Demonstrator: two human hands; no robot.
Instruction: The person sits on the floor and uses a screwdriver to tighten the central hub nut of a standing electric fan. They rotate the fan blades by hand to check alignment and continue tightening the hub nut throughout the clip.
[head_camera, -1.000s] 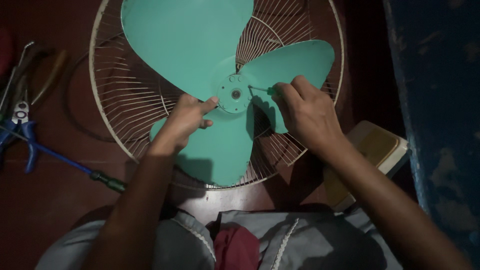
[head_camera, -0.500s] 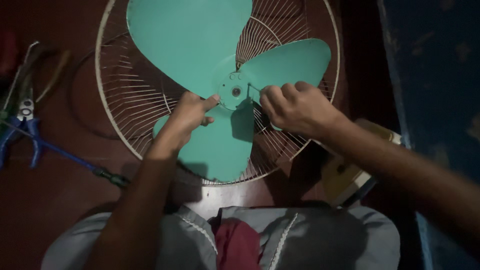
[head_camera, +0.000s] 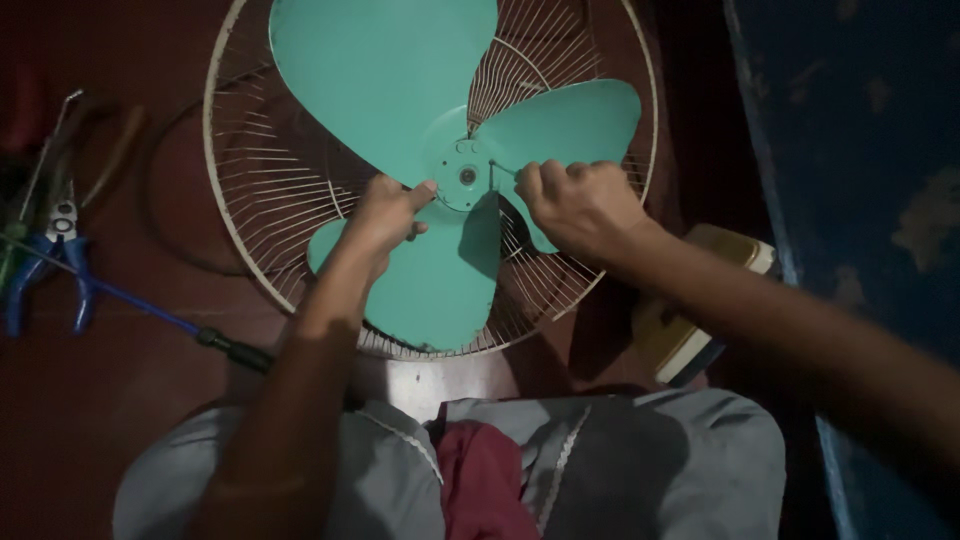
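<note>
The fingers (head_camera: 412, 196) of the left hand (head_camera: 385, 215) are curled together, thumb and forefinger pressed against the left edge of the round hub (head_camera: 465, 175) of a teal fan blade (head_camera: 400, 90). The fingers (head_camera: 545, 180) of the right hand (head_camera: 580, 205) are bunched into a loose fist just right of the hub, and they seem to pinch something thin and dark there; what it is cannot be told, as it is too small and dim. Both hands sit on either side of the hub, close to each other but apart.

The fan blade has three lobes: a large one at the top, one to the right behind the right hand, and one pointing down toward the person between the two forearms. It lies flat inside a round white wire guard (head_camera: 260, 230), which rests on a dark red floor (head_camera: 100, 400).

To the left on the floor lie blue-handled pliers (head_camera: 55, 255) and a thin blue tool with a black tip (head_camera: 170, 322), well apart from the hands. A cream-coloured box (head_camera: 700, 320) sits under the right forearm, just beside the guard. The person's grey garment (head_camera: 640, 460) fills the bottom of the view.
</note>
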